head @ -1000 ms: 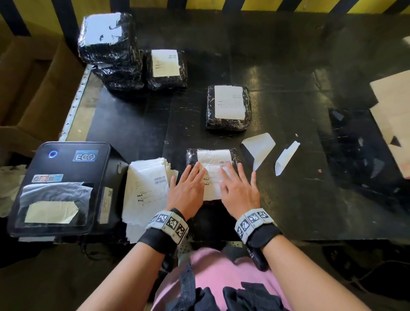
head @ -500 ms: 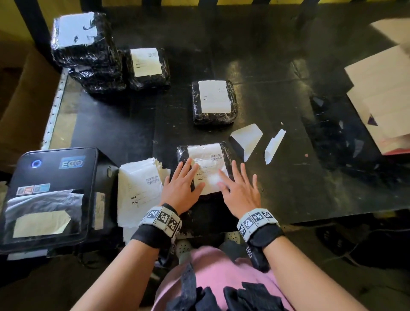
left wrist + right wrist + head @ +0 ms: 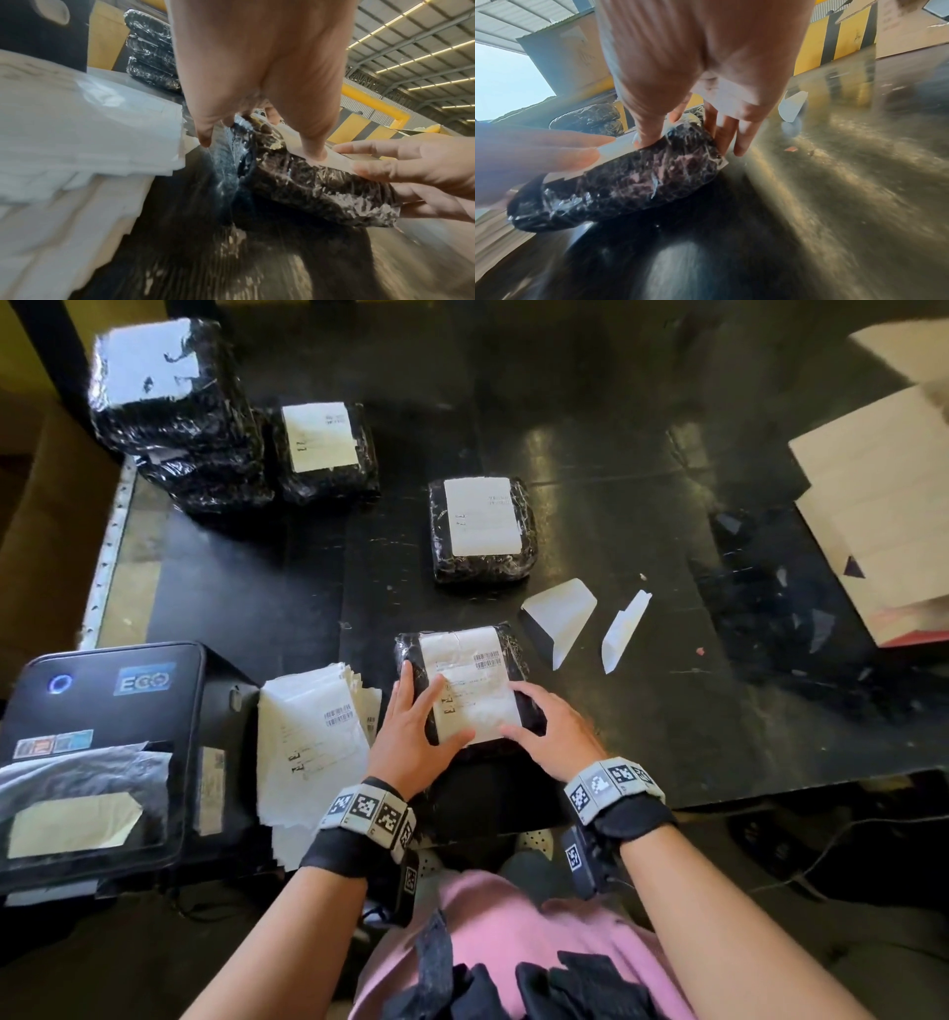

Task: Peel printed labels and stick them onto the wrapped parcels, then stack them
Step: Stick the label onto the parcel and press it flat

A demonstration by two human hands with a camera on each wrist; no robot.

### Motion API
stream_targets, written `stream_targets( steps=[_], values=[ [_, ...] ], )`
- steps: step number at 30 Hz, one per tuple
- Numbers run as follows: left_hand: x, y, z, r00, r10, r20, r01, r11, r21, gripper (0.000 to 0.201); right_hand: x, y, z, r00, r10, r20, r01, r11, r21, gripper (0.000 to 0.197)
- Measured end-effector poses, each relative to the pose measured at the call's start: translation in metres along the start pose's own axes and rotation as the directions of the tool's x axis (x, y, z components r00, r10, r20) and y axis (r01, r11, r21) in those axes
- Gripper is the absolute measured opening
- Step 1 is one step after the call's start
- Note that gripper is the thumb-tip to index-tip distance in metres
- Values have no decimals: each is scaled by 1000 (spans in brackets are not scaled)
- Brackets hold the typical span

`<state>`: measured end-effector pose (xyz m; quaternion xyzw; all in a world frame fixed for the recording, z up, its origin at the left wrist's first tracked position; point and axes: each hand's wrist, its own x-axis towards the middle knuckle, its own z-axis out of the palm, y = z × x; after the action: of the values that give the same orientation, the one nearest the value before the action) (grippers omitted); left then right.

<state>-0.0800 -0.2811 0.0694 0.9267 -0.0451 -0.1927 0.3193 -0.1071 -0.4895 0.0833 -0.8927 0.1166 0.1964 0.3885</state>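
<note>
1. Black-wrapped parcel (image 3: 464, 690), white label (image 3: 470, 688) on top, sits tilted at the table's (image 3: 642, 711) near edge.
2. Left hand (image 3: 411, 731) grips its left side.
3. Right hand (image 3: 552, 737) grips its right side.

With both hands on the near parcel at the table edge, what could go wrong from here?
1. The near parcel sits at the table's front edge, one end tilted up between left hand and right hand; it might slip off.
2. Its label looks wrinkled and may lift.
</note>
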Motion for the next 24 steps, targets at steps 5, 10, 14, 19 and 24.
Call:
stream_targets(
  steps=[5,10,14,19,24],
  values=[
    [0,-2,-7,998,54,23,-55,996,76,81,-1,4,-9,998,-15,54,14,1000,15,55],
    [-8,3,-11,998,29,53,-33,996,86,80,-7,13,-15,997,-10,82,8,1000,22,59],
    [-19,8,-16,999,-35,40,33,999,43,80,-8,11,-24,998,33,50,-32,999,-17,64],
    [-33,24,-26,975,-210,73,222,946,-236,77,7,-11,-25,985,161,67,-167,981,99,63],
    [-31,38,-30,954,-277,118,301,887,-350,58,14,-20,-18,961,218,168,-238,965,110,66]
  ],
)
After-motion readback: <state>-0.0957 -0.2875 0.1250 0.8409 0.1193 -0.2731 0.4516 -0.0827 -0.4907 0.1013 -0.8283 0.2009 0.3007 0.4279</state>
